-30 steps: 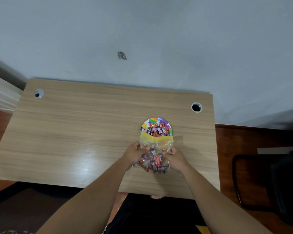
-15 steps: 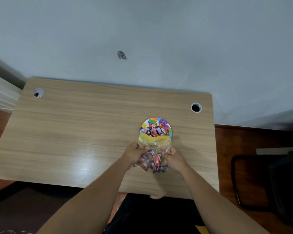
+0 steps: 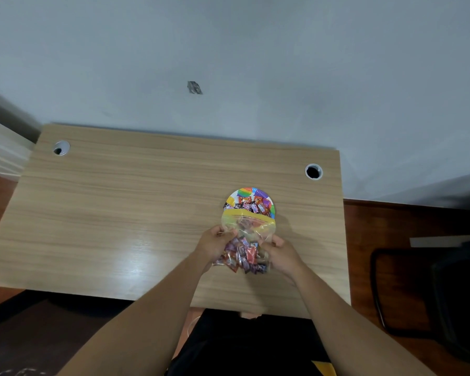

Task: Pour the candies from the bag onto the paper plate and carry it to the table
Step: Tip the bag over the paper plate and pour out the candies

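Since half a second ago, the bag's yellow mouth sits slightly further over the plate, hands barely shifted.

On the wooden desk (image 3: 120,213), a cable hole (image 3: 61,148) marks the far left corner. Toward the right, the left hand (image 3: 216,244) is closed on the left edge of the clear bag (image 3: 246,240), pinching the plastic. Candies (image 3: 242,257) fill the bag's near end between both hands, while its open mouth overlaps the near rim of the colourful paper plate (image 3: 244,191), where more sweets (image 3: 251,207) already lie. Gripping the bag's right edge is the right hand (image 3: 281,252). A second cable hole (image 3: 313,171) lies beyond, and a dark chair (image 3: 432,289) stands at far right.
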### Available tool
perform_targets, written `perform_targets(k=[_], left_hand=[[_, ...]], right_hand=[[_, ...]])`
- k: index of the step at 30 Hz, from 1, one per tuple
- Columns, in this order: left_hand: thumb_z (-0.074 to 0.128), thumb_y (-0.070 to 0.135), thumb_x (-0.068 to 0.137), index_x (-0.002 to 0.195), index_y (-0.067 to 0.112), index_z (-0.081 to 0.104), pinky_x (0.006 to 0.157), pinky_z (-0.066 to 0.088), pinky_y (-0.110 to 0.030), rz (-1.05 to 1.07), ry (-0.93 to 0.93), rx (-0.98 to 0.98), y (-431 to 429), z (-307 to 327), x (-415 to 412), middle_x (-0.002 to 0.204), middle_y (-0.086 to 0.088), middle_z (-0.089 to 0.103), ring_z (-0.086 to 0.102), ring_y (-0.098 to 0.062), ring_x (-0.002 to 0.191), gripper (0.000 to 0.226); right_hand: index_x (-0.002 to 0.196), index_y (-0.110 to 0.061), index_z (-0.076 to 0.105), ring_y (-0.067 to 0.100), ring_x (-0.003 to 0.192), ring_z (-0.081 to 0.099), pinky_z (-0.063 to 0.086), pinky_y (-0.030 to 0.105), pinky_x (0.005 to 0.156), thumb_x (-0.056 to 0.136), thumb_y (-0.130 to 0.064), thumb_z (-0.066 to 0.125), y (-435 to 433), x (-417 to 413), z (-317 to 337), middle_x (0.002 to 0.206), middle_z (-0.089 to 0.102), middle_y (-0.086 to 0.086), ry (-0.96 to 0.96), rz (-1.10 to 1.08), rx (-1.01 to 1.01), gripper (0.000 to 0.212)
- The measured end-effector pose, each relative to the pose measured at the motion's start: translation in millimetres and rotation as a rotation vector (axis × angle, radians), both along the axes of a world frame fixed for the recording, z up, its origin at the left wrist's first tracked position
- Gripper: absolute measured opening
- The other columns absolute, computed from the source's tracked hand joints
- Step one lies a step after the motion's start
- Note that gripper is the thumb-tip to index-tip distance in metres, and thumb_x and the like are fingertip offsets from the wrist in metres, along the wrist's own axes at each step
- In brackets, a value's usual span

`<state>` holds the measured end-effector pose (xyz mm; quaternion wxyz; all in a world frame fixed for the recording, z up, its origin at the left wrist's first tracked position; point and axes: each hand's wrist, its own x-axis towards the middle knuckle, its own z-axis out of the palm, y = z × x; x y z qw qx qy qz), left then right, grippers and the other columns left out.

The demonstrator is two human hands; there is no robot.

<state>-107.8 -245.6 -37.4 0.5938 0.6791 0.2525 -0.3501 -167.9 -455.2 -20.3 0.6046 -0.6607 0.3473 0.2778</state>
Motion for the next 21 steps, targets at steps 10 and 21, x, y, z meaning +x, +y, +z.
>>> perform_targets(k=[10,21], left_hand=[[0.082,0.034,0.094,0.106,0.007,0.078,0.068,0.063,-0.042,-0.022,0.035,0.002,1.0,4.4,-2.5,0.095,-0.016,0.085,0.075,-0.026,0.076,0.029],[0.062,0.042,0.107,0.129,0.003,0.067,0.082,0.060,-0.041,-0.176,0.014,-0.029,11.8,9.8,-8.8,0.104,-0.022,0.081,0.071,-0.026,0.087,0.045]], right_hand=[[0.113,-0.021,0.079,0.007,0.077,0.074,0.050,0.020,0.059,0.105,-0.031,0.067,3.1,-1.0,8.7,0.096,0.082,-0.005,-0.013,-0.013,0.006,0.017],[0.144,-0.012,0.067,0.019,0.116,0.066,0.050,0.031,0.097,0.106,-0.041,0.065,1.0,-6.2,5.3,0.136,0.072,0.002,-0.029,0.127,-0.066,0.048]])
